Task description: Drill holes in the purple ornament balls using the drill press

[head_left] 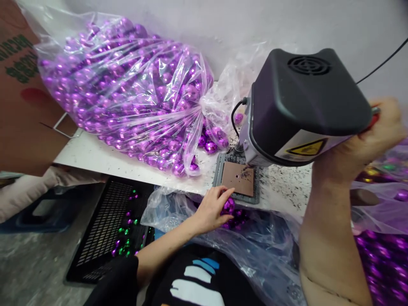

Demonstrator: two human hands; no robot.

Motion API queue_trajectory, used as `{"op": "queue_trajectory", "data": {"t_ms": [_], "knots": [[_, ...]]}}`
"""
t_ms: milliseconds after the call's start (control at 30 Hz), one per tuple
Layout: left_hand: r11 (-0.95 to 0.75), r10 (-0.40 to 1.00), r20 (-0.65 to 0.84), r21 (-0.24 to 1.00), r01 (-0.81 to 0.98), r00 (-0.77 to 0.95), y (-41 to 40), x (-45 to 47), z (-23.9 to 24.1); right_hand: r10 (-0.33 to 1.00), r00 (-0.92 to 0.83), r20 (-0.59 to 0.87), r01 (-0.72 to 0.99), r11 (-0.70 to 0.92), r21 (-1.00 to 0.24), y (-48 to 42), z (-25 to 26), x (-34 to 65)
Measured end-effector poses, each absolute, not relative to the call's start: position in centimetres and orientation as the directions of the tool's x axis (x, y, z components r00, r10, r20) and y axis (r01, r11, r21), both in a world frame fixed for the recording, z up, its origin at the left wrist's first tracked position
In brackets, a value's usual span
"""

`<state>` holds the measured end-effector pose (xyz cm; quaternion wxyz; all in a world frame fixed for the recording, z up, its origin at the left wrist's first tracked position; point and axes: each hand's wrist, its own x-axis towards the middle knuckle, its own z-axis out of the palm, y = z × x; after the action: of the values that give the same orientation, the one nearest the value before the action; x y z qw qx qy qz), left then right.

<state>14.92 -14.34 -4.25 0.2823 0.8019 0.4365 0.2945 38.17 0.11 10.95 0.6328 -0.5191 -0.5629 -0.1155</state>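
Observation:
My left hand (214, 208) is at the front edge of the table, its thumb and fingers around a shiny purple faceted ball (228, 205). Just behind it is the press base, topped with a square brown plate (232, 180) that has a small hole and dark shavings on it. My right hand (372, 134) is wrapped around the red handle (375, 115) at the right side of the black-housed machine (309, 102). Below my left hand, an open clear plastic bag (267, 242) holds more purple balls.
A large knotted clear bag of purple balls (127, 93) lies on the white table (92, 153), with several loose balls by its knot. At left are a cardboard box (28, 102), a black crate (95, 229) with small ornaments and another person's sleeve (28, 195). More bagged balls (382, 263) are at right.

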Motion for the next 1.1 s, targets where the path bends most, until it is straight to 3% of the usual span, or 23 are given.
{"op": "queue_trajectory", "data": {"t_ms": [100, 167, 233, 300, 433, 600, 700, 800, 900, 1000, 1100], "knots": [[-0.453, 0.871, 0.236, 0.723, 0.521, 0.43, -13.9, 12.6, -3.1, 0.426, 0.35, 0.834, 0.722, 0.444, -0.53, 0.0, 11.0, 38.1], [-0.411, 0.912, 0.31, 0.699, 0.585, 0.27, -12.5, 10.8, -2.6, 0.435, 0.349, 0.83, 0.725, 0.436, -0.533, 0.1, 11.1, 38.1], [-0.314, 0.922, 0.38, 0.611, 0.727, 0.079, -10.9, 9.0, -2.6, 0.448, 0.347, 0.824, 0.729, 0.424, -0.538, 0.1, 11.1, 38.2], [-0.216, 0.925, 0.379, 0.475, 0.853, 0.023, -9.5, 7.9, -3.1, 0.457, 0.35, 0.818, 0.737, 0.404, -0.541, 0.1, 11.1, 38.3], [-0.219, 0.956, 0.251, 0.281, 0.934, 0.149, -7.8, 7.5, -4.0, 0.445, 0.371, 0.815, 0.751, 0.373, -0.545, 0.2, 11.1, 38.2], [-0.283, 0.959, 0.07, 0.315, 0.906, 0.276, -5.8, 7.3, -3.1, 0.448, 0.389, 0.805, 0.73, 0.384, -0.566, 0.1, 11.2, 38.0], [-0.331, 0.932, -0.066, 0.247, 0.911, 0.356, -4.6, 7.1, -2.6, 0.451, 0.397, 0.799, 0.722, 0.383, -0.576, 0.1, 11.3, 37.8], [-0.365, 0.915, -0.106, 0.201, 0.909, 0.39, -3.8, 7.2, -2.6, 0.458, 0.401, 0.793, 0.722, 0.376, -0.582, -0.1, 11.5, 37.6], [-0.33, 0.94, 0.016, 0.309, 0.892, 0.342, -3.7, 7.4, -2.4, 0.479, 0.392, 0.785, 0.718, 0.374, -0.587, -0.4, 11.8, 37.4], [-0.288, 0.957, 0.192, 0.568, 0.771, 0.217, -4.0, 7.5, -1.7, 0.503, 0.376, 0.778, 0.712, 0.38, -0.59, -0.7, 12.1, 37.2], [-0.256, 0.967, 0.213, 0.821, 0.511, 0.142, -5.0, 8.3, -0.9, 0.505, 0.382, 0.774, 0.708, 0.378, -0.596, -0.8, 12.3, 37.1]]}}
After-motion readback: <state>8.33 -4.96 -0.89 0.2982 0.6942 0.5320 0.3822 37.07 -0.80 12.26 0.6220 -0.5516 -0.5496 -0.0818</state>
